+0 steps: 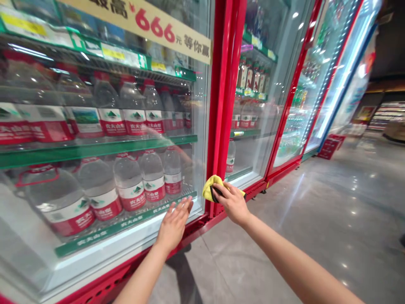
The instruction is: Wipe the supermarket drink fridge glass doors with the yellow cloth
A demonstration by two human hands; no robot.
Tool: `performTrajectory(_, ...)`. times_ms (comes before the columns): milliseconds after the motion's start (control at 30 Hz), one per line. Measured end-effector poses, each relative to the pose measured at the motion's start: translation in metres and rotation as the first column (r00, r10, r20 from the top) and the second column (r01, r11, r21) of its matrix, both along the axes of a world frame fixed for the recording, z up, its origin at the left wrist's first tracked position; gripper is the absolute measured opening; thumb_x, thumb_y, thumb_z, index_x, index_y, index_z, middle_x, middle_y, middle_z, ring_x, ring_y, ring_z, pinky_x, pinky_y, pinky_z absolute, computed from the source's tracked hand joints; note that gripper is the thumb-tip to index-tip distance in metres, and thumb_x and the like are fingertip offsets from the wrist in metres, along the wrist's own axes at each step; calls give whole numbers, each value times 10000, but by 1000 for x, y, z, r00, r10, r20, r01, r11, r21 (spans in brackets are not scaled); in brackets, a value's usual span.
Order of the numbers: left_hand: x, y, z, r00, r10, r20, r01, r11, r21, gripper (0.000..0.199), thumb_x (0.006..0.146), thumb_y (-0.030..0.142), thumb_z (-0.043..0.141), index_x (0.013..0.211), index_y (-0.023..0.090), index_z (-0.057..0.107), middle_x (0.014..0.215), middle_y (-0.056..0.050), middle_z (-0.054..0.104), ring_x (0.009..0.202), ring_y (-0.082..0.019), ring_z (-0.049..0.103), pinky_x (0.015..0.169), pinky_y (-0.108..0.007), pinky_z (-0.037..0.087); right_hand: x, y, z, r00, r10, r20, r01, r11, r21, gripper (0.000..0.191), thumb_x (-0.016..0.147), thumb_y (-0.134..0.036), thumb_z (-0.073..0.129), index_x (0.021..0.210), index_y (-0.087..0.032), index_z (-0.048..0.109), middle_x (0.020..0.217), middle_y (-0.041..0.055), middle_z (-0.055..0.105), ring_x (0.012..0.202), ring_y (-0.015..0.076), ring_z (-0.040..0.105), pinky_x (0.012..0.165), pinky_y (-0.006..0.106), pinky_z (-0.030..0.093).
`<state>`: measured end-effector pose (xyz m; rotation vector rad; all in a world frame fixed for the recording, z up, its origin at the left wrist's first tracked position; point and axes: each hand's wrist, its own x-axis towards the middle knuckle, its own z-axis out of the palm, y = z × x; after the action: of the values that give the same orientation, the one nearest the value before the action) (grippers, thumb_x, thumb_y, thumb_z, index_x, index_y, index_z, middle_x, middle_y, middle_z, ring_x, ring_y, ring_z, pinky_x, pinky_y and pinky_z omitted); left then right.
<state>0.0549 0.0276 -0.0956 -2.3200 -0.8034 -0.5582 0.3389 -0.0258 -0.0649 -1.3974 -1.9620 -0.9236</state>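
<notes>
With my right hand I grip a yellow cloth with dark parts, bunched under my fingers against the lower part of the red door frame. My left hand is stretched out with its fingers extended, by the bottom of the glass door; whether the palm touches the glass I cannot tell. Behind that glass stand large water bottles with red and white labels, in rows on two shelves. The part of the frame under the cloth is hidden.
More red-framed fridges run off to the right, stocked with drinks. A yellow banner crosses the glass at the top. Grey shiny floor spreads to the right, with a red box farther along.
</notes>
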Motion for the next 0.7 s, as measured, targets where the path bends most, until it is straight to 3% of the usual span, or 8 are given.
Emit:
performTrajectory(67, 19, 3, 16, 1000, -9, 1, 9, 1000, 26, 644, 874, 134, 490, 1513, 206, 468, 1586, -41, 454, 1533, -187, 297, 1302, -406, -55, -3, 13, 21, 1000, 13, -22, -11, 995, 97, 482, 986, -201, 559, 1442, -358, 558, 1481, -2, 588, 1321, 266, 466, 1001, 383, 446)
performTrajectory(167, 46, 8, 48, 1000, 26, 17, -26, 999, 47, 640, 860, 159, 539, 1494, 237, 496, 1559, -44, 498, 1523, -210, 327, 1316, -431, 19, -7, 39, 56, 981, -9, -193, 55, 971, 234, 512, 973, -142, 516, 1448, -328, 554, 1471, 45, 587, 1327, 271, 464, 1055, 418, 433)
performTrajectory(267, 70, 16, 85, 996, 82, 36, -85, 993, 87, 603, 851, 184, 557, 1453, 211, 544, 1556, -75, 501, 1544, -241, 280, 1318, -484, 47, -10, 64, 86, 945, 0, -326, 84, 966, 245, 565, 940, -105, 500, 1477, -279, 524, 1483, 104, 558, 1311, 297, 467, 1049, 460, 456)
performTrajectory(400, 93, 27, 139, 984, 173, 49, -178, 976, 126, 526, 793, 150, 558, 1308, 162, 663, 1517, -111, 542, 1565, -271, 204, 1314, -533, 54, -10, 84, 134, 948, 71, -310, 9, 968, 251, 619, 920, -99, 505, 1506, -295, 485, 1437, 119, 565, 1253, 304, 484, 1010, 466, 494)
performTrajectory(467, 102, 31, 171, 974, 215, 65, -222, 965, 139, 546, 759, 116, 555, 1291, 142, 675, 1531, -116, 526, 1572, -268, 175, 1317, -523, 56, -7, 90, 180, 940, 116, -321, -20, 958, 287, 627, 921, -97, 499, 1512, -308, 477, 1419, 113, 558, 1240, 298, 478, 1016, 458, 494)
performTrajectory(600, 118, 35, 246, 945, 282, 165, -312, 928, 202, 713, 785, 100, 540, 1496, 131, 483, 1656, -106, 321, 1581, -253, 122, 1314, -515, 70, 3, 100, 300, 890, 206, -407, -56, 935, 350, 604, 937, -111, 486, 1514, -292, 481, 1444, 122, 513, 1232, 310, 451, 1028, 469, 484)
performTrajectory(667, 124, 35, 280, 926, 310, 214, -358, 903, 238, 739, 811, 106, 534, 1539, 136, 412, 1686, -100, 229, 1582, -265, 110, 1306, -544, 63, 6, 102, 339, 865, 261, -429, -86, 919, 384, 585, 942, -117, 484, 1505, -276, 495, 1452, 126, 503, 1220, 314, 448, 1018, 470, 488)
performTrajectory(700, 127, 34, 295, 916, 325, 235, -380, 890, 251, 724, 824, 116, 537, 1537, 133, 415, 1691, -103, 201, 1582, -278, 109, 1299, -566, 59, 7, 102, 348, 856, 290, -429, -105, 908, 405, 581, 941, -115, 481, 1500, -272, 502, 1449, 128, 504, 1216, 315, 448, 1010, 468, 492)
